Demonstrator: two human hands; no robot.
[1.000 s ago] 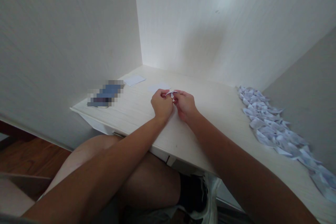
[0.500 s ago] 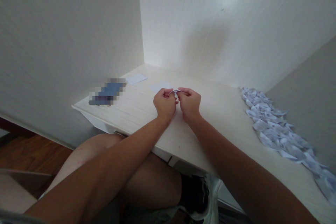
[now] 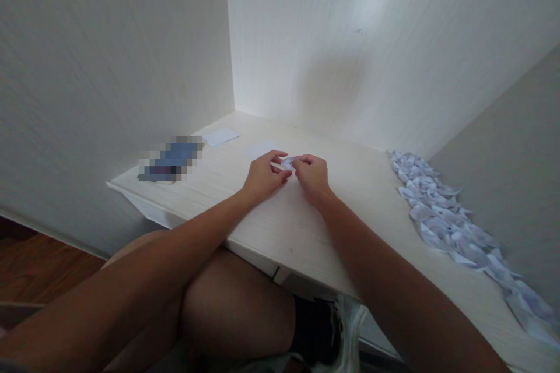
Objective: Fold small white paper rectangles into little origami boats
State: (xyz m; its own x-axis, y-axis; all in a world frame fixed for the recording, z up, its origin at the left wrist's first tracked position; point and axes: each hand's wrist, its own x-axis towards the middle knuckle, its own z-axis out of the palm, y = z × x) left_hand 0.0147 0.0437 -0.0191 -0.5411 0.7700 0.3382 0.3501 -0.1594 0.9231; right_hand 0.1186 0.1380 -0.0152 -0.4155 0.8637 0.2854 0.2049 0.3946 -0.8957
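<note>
A small folded piece of white paper is held just over the white desk, between my two hands. The thumb and fingers of my right hand pinch its right side. Around its left side, my left hand is curved with thumb and fingers apart, the fingertips close to the paper. Whether they touch it is hard to make out. Just behind my left hand a flat white sheet lies on the desk, partly covered by the fingers.
A blurred-out phone-like object lies on the left of the desk, with a small stack of white paper behind it. Along the right wall stretches a long pile of folded white papers. Pale walls enclose the desk.
My left hand has loosened from a pinch on the folded paper and its fingers have spread. The right hand still grips the paper, now turned differently. The camera view has shifted slightly.
</note>
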